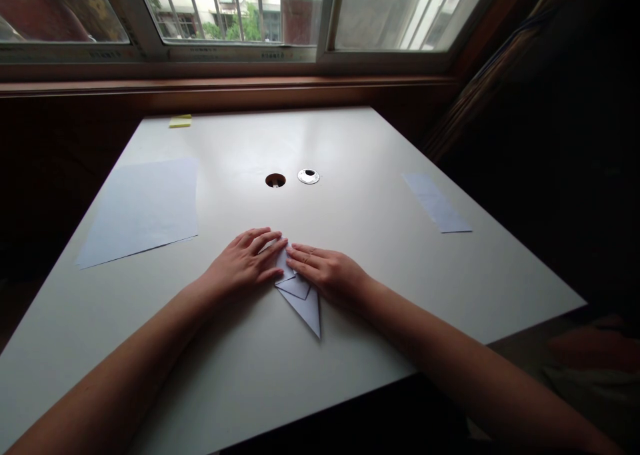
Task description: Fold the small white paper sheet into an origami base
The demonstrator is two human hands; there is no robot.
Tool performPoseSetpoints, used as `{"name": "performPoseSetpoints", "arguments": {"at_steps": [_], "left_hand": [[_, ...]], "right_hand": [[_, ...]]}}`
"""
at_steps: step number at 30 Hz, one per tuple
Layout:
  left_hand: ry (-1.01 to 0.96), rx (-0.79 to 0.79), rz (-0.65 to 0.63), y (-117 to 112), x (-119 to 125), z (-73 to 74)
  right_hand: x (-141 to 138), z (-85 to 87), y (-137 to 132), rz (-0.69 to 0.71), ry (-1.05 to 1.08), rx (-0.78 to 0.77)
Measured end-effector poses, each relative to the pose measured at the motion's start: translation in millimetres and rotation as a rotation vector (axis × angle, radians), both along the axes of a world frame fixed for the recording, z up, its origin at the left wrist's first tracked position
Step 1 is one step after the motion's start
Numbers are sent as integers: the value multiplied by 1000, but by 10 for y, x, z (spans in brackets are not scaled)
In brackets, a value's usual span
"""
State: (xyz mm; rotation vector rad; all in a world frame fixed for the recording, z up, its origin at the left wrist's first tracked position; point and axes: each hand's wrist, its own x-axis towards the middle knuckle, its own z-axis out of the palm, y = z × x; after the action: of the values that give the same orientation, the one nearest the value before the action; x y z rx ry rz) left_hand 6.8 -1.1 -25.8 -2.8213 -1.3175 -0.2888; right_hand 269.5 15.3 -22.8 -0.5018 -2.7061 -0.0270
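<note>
Left hand (246, 263) and right hand (327, 272) press flat—fingers spread—on pointed folded paper (304, 302).

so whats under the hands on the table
A folded white paper lies flat on the table, its pointed tip sticking out toward the person. The left hand and right hand press on its upper part, so the folds there are hidden.

On the table (350, 348), folded paper (303, 302) lies under both hands, near the front edge. A paper sheet (143, 208) lies left, a paper strip (437, 202) right, a cable hole (275, 180) and its cap (309, 176) behind, sticky notes (180, 121) far back left.
</note>
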Motion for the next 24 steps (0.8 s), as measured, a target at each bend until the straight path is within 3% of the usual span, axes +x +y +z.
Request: {"name": "performPoseSetpoints", "arguments": {"at_steps": [10,20,24], "left_hand": [[-4,-26,1,-1,9,3],[-12,-55,6,-1,18,23],[-5,-64,22,-9,28,57]], "right_hand": [[2,4,9,26,-27,92],[41,11,-19,-48,172,-138],[52,15,4,-51,190,-158]]}}
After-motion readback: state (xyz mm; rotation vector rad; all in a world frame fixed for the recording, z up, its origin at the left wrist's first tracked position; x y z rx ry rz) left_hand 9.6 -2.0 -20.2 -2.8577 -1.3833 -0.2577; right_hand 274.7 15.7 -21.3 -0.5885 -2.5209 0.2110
